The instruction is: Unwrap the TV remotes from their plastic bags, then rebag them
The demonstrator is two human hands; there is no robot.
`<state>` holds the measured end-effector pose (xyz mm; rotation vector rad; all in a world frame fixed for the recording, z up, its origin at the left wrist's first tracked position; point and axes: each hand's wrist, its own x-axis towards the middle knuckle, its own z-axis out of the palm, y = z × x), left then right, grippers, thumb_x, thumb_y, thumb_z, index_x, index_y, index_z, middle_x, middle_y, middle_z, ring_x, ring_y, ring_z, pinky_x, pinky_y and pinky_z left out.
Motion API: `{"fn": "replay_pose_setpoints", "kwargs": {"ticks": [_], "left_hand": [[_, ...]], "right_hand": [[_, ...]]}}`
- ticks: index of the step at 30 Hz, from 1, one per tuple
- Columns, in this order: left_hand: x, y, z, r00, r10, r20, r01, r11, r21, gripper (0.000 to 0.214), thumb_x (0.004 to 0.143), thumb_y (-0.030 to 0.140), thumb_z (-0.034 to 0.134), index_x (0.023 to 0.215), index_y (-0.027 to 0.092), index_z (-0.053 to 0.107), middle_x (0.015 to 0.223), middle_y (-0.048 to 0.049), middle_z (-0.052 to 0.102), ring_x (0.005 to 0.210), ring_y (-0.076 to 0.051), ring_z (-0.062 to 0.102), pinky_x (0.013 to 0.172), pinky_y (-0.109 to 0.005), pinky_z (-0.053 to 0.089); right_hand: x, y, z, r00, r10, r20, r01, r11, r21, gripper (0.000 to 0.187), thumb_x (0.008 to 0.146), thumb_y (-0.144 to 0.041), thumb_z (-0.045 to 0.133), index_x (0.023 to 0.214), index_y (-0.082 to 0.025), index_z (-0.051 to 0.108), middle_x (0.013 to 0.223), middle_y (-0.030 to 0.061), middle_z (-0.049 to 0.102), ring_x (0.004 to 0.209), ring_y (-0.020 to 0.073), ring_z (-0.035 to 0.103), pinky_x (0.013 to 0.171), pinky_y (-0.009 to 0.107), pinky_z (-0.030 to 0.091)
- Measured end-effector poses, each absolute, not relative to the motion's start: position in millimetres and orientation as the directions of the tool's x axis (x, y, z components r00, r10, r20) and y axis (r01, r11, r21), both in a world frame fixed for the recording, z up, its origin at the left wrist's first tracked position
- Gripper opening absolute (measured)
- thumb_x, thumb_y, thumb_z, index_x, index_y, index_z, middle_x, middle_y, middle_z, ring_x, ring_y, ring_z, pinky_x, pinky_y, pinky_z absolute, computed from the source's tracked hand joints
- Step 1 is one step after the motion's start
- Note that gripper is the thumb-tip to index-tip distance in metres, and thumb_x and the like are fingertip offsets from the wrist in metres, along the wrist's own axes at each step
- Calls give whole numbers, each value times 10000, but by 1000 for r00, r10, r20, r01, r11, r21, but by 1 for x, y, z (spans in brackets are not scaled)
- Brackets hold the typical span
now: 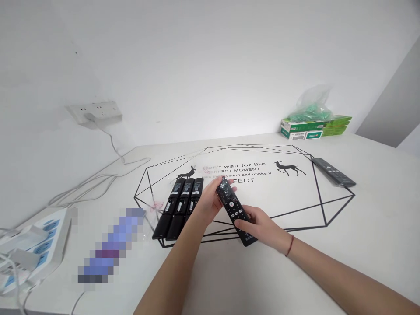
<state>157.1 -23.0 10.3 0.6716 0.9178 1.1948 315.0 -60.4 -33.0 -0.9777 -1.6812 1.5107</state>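
Well forward of the back edge of the worktop (305,271), left hand (210,197) and right hand (262,225) grip opposite ends of one remote (232,204); three remotes (181,204) lie leftward.

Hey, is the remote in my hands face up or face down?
Face up: the remote shows its white buttons to the camera, held by the left hand and right hand.

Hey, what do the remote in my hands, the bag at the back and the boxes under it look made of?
Remote: probably black plastic, with glints near its top end.
Bag: likely thin, clear plastic film; it's see-through, with green showing inside.
Boxes: probably printed card, given their flat sides and straight edges.
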Motion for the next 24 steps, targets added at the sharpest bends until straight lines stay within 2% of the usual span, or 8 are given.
{"fn": "replay_pose_setpoints", "kwargs": {"ticks": [2, 4, 7, 9, 12, 16, 18, 24], "left_hand": [[160, -27, 12, 141, 964, -224, -455, 264, 851, 205, 835, 319, 591, 959, 161, 634, 1032, -86, 684, 785, -173, 672, 637, -261, 535], [161, -29, 13, 131, 967, -217, -443, 253, 860, 184, 832, 264, 592, 956, 140, 648, 1053, -102, 682, 799, -169, 670, 662, -255, 536], [160, -26, 13, 43, 970, -238, -464, 230, 855, 155, 843, 208, 571, 956, 132, 645, 1140, -111, 656, 885, -181, 666, 679, -250, 538], [157, -23, 12, -20, 963, -270, -488, 227, 843, 149, 863, 200, 542, 958, 128, 631, 1183, -115, 636, 923, -181, 661, 679, -245, 540], [153, -19, 11, -79, 951, -298, -523, 215, 825, 143, 879, 202, 524, 971, 134, 611, 1176, -109, 640, 931, -170, 662, 686, -236, 543], [151, -18, 11, -52, 953, -300, -512, 232, 827, 184, 888, 252, 528, 1003, 132, 608, 1107, -121, 665, 910, -172, 666, 694, -239, 542], [151, -19, 12, -10, 955, -297, -490, 255, 834, 200, 888, 274, 532, 1005, 132, 611, 1077, -126, 674, 900, -174, 667, 704, -243, 539], [157, -27, 7, 153, 957, -245, -411, 287, 865, 204, 832, 315, 620, 957, 154, 621, 1043, -110, 684, 877, -183, 665, 747, -272, 532]], "right_hand": [[316, -60, -33, -493, 870, -3, 82, 43, -996, 210, 793, -325, 592, 728, -184, 451, 654, -48, 355, 597, 97, 333, 528, 244, 262], [317, -60, -33, -502, 865, -6, 38, 15, -999, 192, 780, -318, 622, 856, -182, 510, 681, -44, 405, 613, 104, 383, 537, 242, 307], [322, -60, -28, -566, 824, -21, -54, -62, -997, 514, 734, -274, 692, 1180, -226, 441, 785, -22, 521, 668, 121, 482, 569, 247, 384], [325, -58, -25, -620, 784, -28, -102, -116, -988, 684, 704, -238, 728, 1277, -257, 354, 936, 21, 582, 733, 129, 540, 620, 264, 436], [330, -53, -23, -672, 740, -29, -144, -169, -975, 745, 690, -237, 755, 1305, -273, 335, 1115, 72, 562, 768, 137, 604, 680, 305, 484], [331, -46, -33, -695, 719, 9, -164, -147, -975, 736, 727, -275, 745, 1331, -276, 324, 930, 13, 572, 749, 168, 654, 694, 337, 507], [330, -45, -38, -671, 741, 19, -173, -132, -976, 757, 728, -284, 750, 1339, -278, 302, 849, -18, 568, 699, 154, 646, 697, 347, 517], [327, -44, -44, -488, 873, 5, -126, -65, -990, 778, 703, -320, 760, 1326, -311, 295, 836, -36, 570, 598, 105, 581, 622, 315, 524]]}}
